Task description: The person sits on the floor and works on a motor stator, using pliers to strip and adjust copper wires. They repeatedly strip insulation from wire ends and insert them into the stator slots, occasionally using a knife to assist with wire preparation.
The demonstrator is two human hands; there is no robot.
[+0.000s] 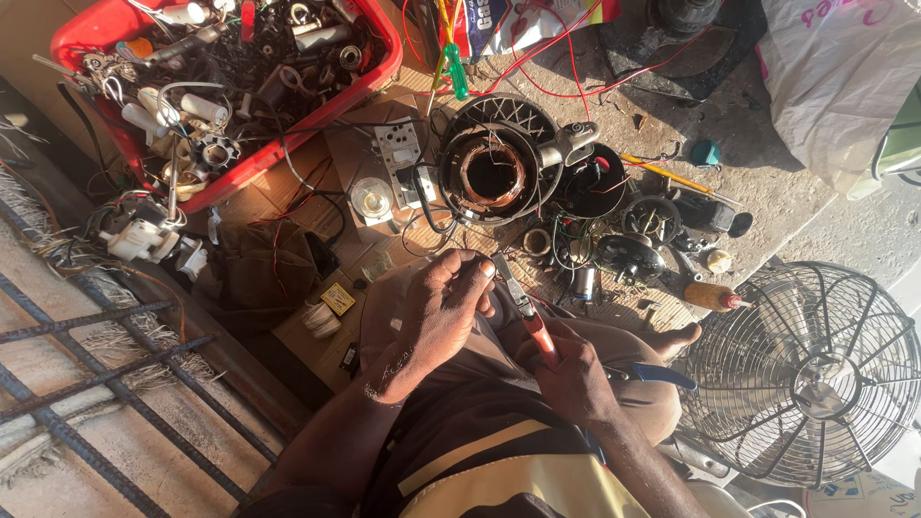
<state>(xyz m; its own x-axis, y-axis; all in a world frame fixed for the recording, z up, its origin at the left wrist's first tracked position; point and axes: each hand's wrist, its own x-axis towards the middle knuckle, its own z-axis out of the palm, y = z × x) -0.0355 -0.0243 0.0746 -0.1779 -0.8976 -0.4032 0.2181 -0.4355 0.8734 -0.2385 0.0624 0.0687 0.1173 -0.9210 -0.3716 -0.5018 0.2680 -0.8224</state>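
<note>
Repair workshop: fan motor (491, 175), red parts tray (379, 72), loose wires.

Bathed in low, warm sunlight: a dusty concrete floor (758, 173) strewn with parts. Stood far left, a red plastic tub (384, 58) of scrap; lay near left, rusted steel bars (86, 384); rested near right, a wire fan guard (815, 374).

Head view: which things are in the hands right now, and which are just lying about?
In hand:
- left hand, pinching something too small to tell
- right hand, holding orange-handled pliers

Lying about:
- red bin of parts
- motor stator
- fan guard
- green-handled screwdriver
</note>
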